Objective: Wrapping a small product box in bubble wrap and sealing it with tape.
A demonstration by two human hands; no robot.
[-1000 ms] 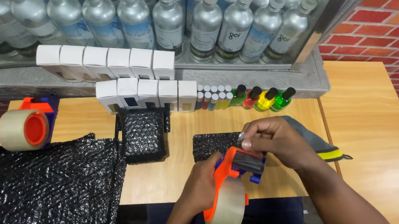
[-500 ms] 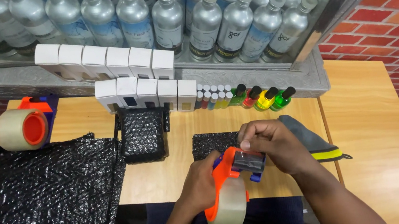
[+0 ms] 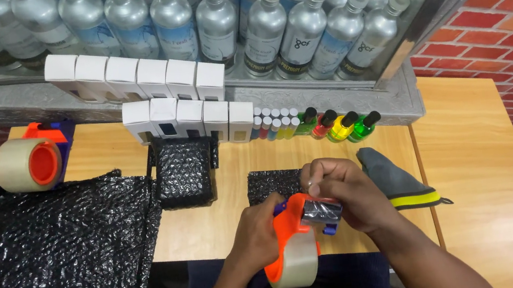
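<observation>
My left hand (image 3: 257, 232) grips an orange tape dispenser (image 3: 292, 242) with a roll of clear tape, held over the wooden table's (image 3: 214, 223) front edge. My right hand (image 3: 343, 192) holds a small item wrapped in black bubble wrap (image 3: 321, 210) against the dispenser's head, fingers pinched at its top. A flat piece of black bubble wrap (image 3: 273, 182) lies just behind both hands.
A large black bubble-wrap sheet (image 3: 45, 260) covers the left. A black wrapped tray (image 3: 184, 171), a second tape dispenser (image 3: 28, 162), white boxes (image 3: 186, 117), small coloured bottles (image 3: 334, 127), a grey glove (image 3: 395, 178) and silver bottles (image 3: 266, 22) behind glass surround the spot.
The dispenser and both hands have shifted slightly; my right hand's fingers have moved along the wrapped item at the dispenser's head. Nothing else on the table moved.
</observation>
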